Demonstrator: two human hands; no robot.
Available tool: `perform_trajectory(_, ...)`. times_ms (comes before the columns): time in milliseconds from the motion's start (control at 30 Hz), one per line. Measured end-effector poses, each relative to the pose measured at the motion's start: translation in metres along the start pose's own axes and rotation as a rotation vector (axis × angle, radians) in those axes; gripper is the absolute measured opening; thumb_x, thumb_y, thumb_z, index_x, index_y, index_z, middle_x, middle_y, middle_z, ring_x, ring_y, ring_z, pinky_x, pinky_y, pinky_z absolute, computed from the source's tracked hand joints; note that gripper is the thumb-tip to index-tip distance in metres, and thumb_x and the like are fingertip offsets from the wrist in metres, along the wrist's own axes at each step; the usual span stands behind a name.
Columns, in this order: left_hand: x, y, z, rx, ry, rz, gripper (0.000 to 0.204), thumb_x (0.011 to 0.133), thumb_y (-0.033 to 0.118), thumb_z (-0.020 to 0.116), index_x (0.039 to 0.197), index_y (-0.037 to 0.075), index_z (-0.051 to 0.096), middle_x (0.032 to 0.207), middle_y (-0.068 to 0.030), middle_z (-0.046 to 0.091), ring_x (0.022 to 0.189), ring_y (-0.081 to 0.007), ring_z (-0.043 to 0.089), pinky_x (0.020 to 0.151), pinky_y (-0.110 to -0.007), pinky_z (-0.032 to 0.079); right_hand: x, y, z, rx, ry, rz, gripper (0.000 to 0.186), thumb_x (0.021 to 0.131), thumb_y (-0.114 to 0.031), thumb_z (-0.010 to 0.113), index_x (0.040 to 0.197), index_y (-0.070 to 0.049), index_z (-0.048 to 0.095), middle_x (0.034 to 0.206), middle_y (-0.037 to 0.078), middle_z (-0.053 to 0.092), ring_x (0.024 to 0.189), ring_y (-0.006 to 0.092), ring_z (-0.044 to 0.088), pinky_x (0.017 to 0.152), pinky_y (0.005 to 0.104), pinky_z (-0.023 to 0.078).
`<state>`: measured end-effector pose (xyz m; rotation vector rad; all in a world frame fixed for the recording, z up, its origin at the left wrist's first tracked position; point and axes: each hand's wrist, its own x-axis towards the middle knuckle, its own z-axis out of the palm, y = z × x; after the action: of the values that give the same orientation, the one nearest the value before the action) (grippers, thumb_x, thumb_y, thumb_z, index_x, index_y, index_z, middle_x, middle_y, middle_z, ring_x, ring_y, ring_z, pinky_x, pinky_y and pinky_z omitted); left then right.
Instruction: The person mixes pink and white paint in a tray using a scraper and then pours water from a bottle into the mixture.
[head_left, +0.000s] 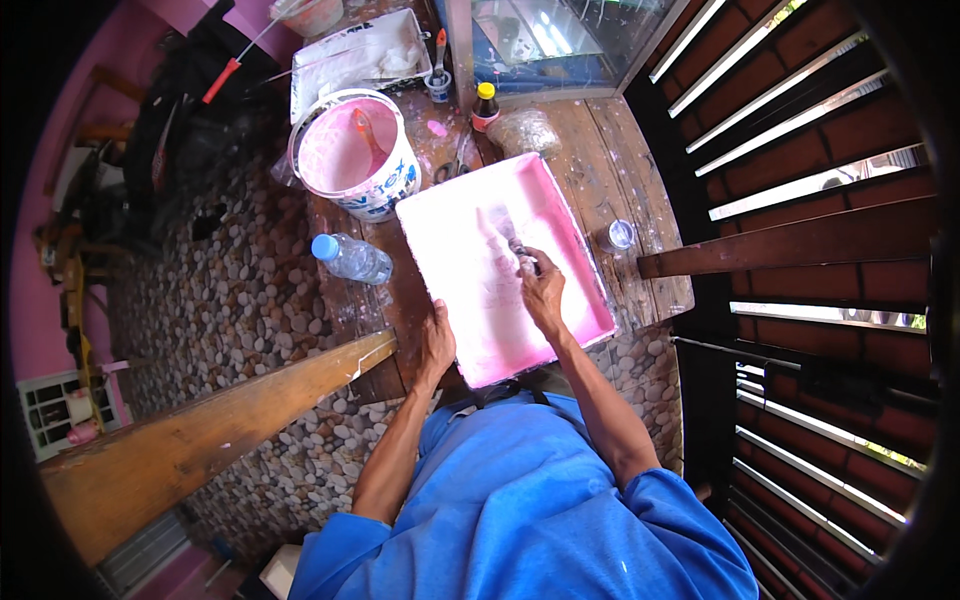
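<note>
A paint tray (460,290), coated pink inside, lies in front of me at the table's near edge. My left hand (437,342) rests against the tray's left side, its fingers along the rim. Over the tray's middle, my right hand (541,290) is closed around the short handle of a putty knife (503,224). The flat blade points away from me, against the pink-smeared tray floor. Whether my left thumb presses on the rim is hard to make out.
Left of the tray stand a white bucket (385,195) with a paintbrush (368,132) inside and a blue-capped water bottle (355,260). Behind are a yellow-capped bottle (485,108), crumpled plastic (527,132) and a second tray (330,65). A small jar (618,236) stands right. A wooden rail (230,430) crosses lower left.
</note>
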<state>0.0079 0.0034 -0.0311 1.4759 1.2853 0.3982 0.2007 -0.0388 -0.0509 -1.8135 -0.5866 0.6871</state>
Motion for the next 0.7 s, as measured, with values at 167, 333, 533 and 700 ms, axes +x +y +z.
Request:
perform_trajectory(167,-0.003,0.006,0.006,-0.09,0.048,0.036,0.065,0.1,0.046,0.025,0.123,-0.01,0.048,0.117,-0.0255,0.058,0.109,-0.0353,0.056,0.091,-0.04,0.043,0.008,0.009,-0.015,-0.192,0.081,0.104,0.027,0.088,-0.016,0.058,0.111,-0.003,0.063,0.066,0.012,0.062,0.059,0.0182,0.058,0.058,0.0338,0.045)
perform_trajectory(333,-0.002,0.001,0.002,-0.078,0.007,-0.044,0.067,0.1,0.047,0.023,0.123,-0.01,0.048,0.118,-0.0232,0.058,0.109,-0.0334,0.056,0.09,-0.04,0.043,0.013,0.004,-0.014,0.043,0.01,0.053,0.025,0.092,-0.015,0.056,0.112,-0.003,0.062,0.07,0.004,0.06,0.056,0.0078,0.048,0.047,0.0252,0.038)
perform_trajectory(533,0.0,0.003,0.006,-0.105,0.017,-0.109,0.069,0.099,0.048,0.019,0.125,-0.008,0.049,0.12,-0.0258,0.057,0.113,-0.0358,0.054,0.095,-0.041,0.04,0.028,0.019,-0.023,-0.23,0.067,-0.048,0.026,0.091,-0.018,0.057,0.112,-0.004,0.063,0.072,0.005,0.062,0.061,0.0097,0.052,0.052,0.0276,0.041)
perform_trajectory(700,0.001,-0.004,0.007,-0.153,0.026,-0.106,0.067,0.1,0.046,0.018,0.126,-0.008,0.048,0.121,-0.0256,0.056,0.114,-0.035,0.053,0.096,-0.04,0.039,0.025,0.001,-0.022,-0.081,0.058,0.003,0.027,0.092,-0.02,0.057,0.112,-0.003,0.063,0.071,0.004,0.062,0.059,0.0108,0.054,0.052,0.0277,0.041)
